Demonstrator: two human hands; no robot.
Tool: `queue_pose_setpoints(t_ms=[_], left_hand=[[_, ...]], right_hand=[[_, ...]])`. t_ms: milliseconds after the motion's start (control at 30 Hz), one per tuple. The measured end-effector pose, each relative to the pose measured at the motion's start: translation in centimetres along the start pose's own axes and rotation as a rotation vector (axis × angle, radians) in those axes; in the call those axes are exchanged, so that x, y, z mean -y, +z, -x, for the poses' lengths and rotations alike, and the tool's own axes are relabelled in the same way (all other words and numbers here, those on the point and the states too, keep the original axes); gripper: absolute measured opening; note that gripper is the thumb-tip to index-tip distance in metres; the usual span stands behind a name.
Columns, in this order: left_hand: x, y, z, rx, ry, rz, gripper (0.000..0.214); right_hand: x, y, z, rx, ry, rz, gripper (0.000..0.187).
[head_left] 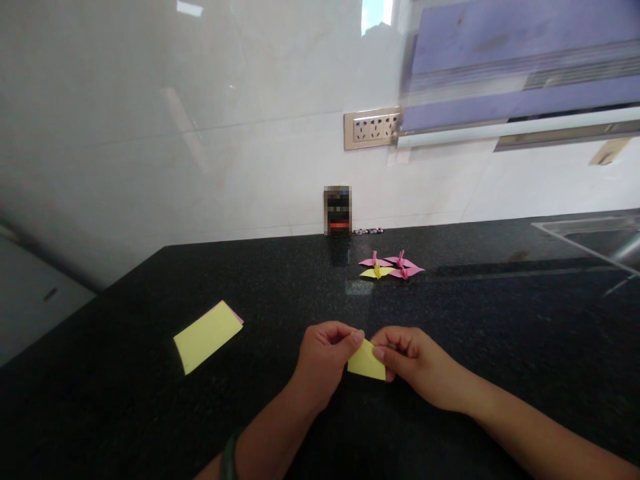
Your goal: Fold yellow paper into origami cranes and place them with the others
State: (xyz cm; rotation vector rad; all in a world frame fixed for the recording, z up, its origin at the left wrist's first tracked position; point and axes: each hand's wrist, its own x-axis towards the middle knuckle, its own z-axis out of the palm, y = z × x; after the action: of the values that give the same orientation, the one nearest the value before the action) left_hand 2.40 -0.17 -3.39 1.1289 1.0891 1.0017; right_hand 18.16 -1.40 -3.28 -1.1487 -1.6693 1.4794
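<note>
Between my two hands is a small folded piece of yellow paper (366, 364), held just over the dark counter. My left hand (326, 357) pinches its upper left corner between thumb and fingers. At the right edge, my right hand (419, 363) grips the same paper, thumb on top and fingers behind. Beyond my hands stand several folded paper cranes: a yellow crane (377, 271) in front on the left and pink cranes (406, 272) beside and behind it. To the left lies a stack of yellow paper sheets (209, 337), with a pink edge showing underneath.
Against the tiled wall (250, 167) stands a small dark box (339, 212), its face blurred out, with a thin patterned item (369, 231) beside it. A socket panel (372, 129) is above. A metal-edged sink or hob (595, 233) is set into the black counter (280, 280) at right.
</note>
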Motion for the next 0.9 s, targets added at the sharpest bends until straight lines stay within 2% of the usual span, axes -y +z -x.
queue_pose_setpoints(t_ms=[233,400,533,700,800,900], left_hand=[[-0.58,-0.02,-0.01,-0.031,-0.008,0.031,0.017],[-0.50,0.13,0.14,-0.008,0.000,0.000,0.017],[-0.30,0.05,0.00,-0.005,0.004,-0.002,0.018],[-0.43,0.17,-0.14,0.021,-0.084,0.010,0.020],[-0.66,0.38,-0.04,0.078,-0.168,-0.034,0.019],[-0.77,0.59,0.17,0.134,-0.217,-0.049,0.019]], right_hand=[[0.32,-0.70,0.12,0.059,0.014,-0.144,0.026],[0.27,-0.05,-0.06,-0.042,0.011,0.014,0.023],[0.13,0.04,-0.20,-0.044,0.045,-0.018,0.024],[-0.27,-0.34,-0.47,-0.185,0.019,-0.086,0.023],[-0.57,-0.67,-0.52,-0.262,-0.014,-0.076,0.022],[-0.63,-0.90,-0.38,-0.288,-0.039,-0.021,0.019]])
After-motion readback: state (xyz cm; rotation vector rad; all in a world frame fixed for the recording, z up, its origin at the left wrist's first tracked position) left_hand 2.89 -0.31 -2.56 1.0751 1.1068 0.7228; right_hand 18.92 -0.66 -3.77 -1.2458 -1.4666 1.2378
